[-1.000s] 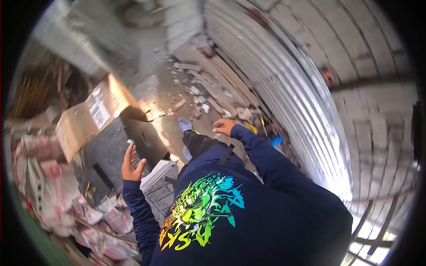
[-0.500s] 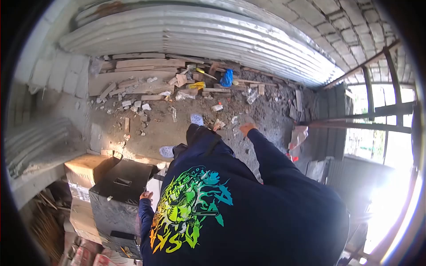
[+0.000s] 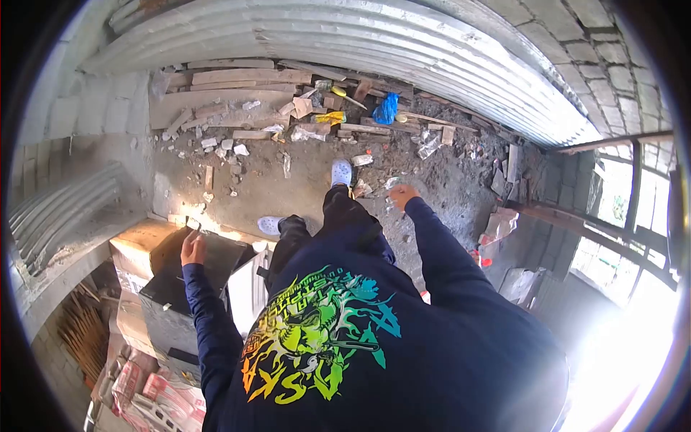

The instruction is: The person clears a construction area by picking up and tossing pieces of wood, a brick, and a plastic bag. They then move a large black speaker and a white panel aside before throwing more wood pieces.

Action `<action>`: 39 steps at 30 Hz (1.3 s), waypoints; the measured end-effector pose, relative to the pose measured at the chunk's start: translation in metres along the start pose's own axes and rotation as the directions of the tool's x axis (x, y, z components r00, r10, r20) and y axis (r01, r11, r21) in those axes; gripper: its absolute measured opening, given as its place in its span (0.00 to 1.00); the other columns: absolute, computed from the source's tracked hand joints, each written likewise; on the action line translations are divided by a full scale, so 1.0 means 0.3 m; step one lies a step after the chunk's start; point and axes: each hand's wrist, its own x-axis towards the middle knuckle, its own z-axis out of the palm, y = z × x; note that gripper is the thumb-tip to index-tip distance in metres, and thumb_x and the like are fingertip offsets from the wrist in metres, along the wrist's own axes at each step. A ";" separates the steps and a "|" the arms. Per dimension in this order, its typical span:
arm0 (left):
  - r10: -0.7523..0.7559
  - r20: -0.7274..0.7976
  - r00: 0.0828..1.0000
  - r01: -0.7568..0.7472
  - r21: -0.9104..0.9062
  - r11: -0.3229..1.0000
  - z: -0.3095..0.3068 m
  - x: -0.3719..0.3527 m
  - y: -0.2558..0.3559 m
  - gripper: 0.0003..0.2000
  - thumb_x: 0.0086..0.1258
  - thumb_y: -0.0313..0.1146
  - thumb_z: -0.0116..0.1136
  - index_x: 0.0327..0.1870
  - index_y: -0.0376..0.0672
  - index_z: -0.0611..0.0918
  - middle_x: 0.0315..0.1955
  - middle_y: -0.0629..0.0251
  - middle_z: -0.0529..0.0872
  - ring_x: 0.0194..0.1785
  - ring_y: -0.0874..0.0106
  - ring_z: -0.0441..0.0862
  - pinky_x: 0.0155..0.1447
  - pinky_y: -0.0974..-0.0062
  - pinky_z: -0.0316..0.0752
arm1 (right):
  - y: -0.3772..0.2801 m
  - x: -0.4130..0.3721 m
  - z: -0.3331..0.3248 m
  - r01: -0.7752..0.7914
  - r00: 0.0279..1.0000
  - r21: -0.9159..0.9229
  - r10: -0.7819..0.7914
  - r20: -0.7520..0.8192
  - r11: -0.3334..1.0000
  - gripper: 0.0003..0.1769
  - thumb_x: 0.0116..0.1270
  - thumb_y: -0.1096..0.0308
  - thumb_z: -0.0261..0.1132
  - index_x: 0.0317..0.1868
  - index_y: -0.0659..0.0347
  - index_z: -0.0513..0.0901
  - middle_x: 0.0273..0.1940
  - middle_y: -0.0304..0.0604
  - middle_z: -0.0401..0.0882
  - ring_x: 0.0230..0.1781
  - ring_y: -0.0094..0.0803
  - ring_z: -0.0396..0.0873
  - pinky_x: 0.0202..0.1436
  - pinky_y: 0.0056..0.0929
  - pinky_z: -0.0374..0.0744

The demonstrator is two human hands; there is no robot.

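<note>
My left hand (image 3: 193, 248) is raised over the black box (image 3: 169, 284) and close to the cardboard box (image 3: 142, 241), fingers loosely apart and nothing in them. Out in front of my body, my right hand (image 3: 403, 195) hangs above the dirt floor with its fingers curled in, and no object shows in it. Beyond that hand, a crumpled piece of clear plastic (image 3: 392, 183) lies on the ground. My feet in light clogs (image 3: 341, 173) stand on the floor between the two hands, one ahead of the other.
Wooden planks (image 3: 245, 77) and rubble lie along the corrugated metal sheets (image 3: 345, 36). A blue plastic bag (image 3: 386, 108) and a yellow wrapper (image 3: 331, 117) rest among them. Red-and-white sacks (image 3: 162, 392) are at lower left. Wooden bars (image 3: 576, 223) cross the right side.
My left hand has moved up and forward from beside the black box to above it. My right hand stays out in front. The forward foot and the view have shifted.
</note>
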 end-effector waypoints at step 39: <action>-0.383 -0.077 0.920 0.348 -0.284 0.893 1.498 0.689 -0.760 0.26 0.62 0.28 0.63 0.60 0.34 0.67 0.58 0.49 0.69 0.59 0.65 0.69 0.59 0.72 0.69 | -0.069 1.568 0.853 0.174 0.943 -0.071 -0.145 0.298 0.982 0.50 0.38 0.47 0.76 0.59 0.67 0.67 0.47 0.57 0.77 0.47 0.42 0.79 0.51 0.35 0.76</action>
